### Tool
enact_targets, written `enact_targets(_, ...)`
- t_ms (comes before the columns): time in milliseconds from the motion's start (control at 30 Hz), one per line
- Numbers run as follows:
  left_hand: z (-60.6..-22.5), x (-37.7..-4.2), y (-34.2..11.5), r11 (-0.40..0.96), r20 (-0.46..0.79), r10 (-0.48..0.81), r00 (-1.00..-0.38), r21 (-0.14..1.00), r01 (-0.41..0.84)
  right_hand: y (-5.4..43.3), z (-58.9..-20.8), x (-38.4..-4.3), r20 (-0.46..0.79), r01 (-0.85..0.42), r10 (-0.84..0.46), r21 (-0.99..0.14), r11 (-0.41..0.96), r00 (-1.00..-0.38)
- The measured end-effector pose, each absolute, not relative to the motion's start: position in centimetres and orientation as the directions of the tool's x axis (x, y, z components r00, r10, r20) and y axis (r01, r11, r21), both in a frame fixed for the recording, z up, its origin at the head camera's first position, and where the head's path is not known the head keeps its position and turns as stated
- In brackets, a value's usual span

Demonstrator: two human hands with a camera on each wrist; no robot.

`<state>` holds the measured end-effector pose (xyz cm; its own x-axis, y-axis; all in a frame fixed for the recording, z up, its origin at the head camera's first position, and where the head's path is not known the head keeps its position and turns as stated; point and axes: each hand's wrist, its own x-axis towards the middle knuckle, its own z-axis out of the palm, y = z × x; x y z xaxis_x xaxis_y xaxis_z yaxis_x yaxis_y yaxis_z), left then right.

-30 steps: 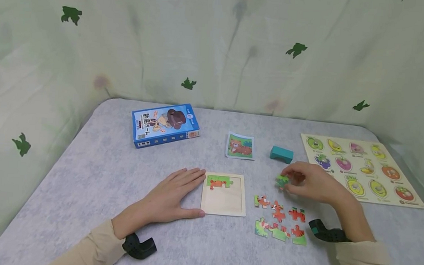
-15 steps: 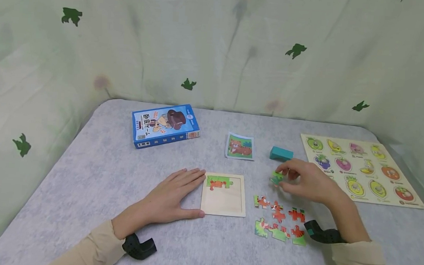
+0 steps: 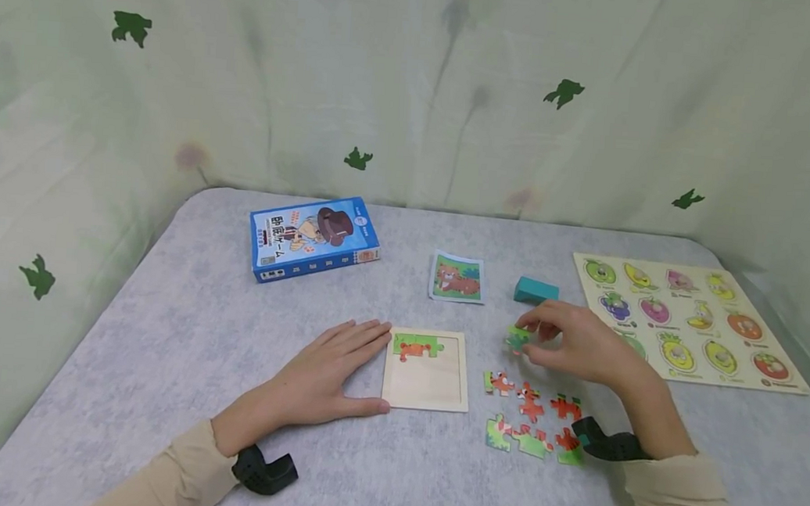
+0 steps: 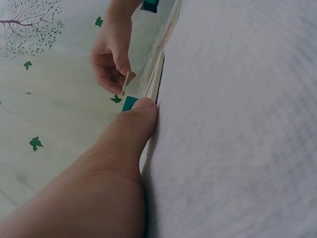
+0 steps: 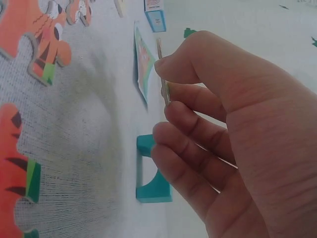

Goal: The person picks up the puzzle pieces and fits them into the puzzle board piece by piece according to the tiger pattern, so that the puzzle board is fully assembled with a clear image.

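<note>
My right hand point(image 3: 575, 343) pinches a green jigsaw piece point(image 3: 517, 338) between thumb and fingers, lifted off the table; its thin edge point(image 5: 162, 69) shows in the right wrist view. Flat on the table, my left hand point(image 3: 322, 373) has its fingertips and thumb at the left side of a square wooden puzzle tray point(image 3: 425, 403). Joined green and orange pieces point(image 3: 416, 346) lie in the tray's upper left corner. Between tray and right forearm, several loose orange and green pieces point(image 3: 530, 403) lie in two rows.
Behind the tray lies a bear picture card point(image 3: 457, 279), with a teal arch block point(image 3: 535, 290) to its right. A blue game box point(image 3: 314, 239) sits back left. A wooden fruit puzzle board point(image 3: 710, 325) lies at the right, beyond my right hand.
My right hand has moved left with the green jigsaw piece, toward the tray. My left hand has stayed in place beside the tray.
</note>
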<state>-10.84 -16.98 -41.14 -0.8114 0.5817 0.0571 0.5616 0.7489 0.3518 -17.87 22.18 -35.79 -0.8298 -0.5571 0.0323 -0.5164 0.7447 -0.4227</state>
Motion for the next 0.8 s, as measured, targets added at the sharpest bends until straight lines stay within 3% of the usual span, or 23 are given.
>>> enact_targets(800, -41.1, -10.8, -16.9, 0.750, 0.053, 0.581, -0.812, 0.353, 0.559, 20.2, -35.4, -17.7, 0.091, -0.573, -0.595, -0.413, 0.708, -0.799)
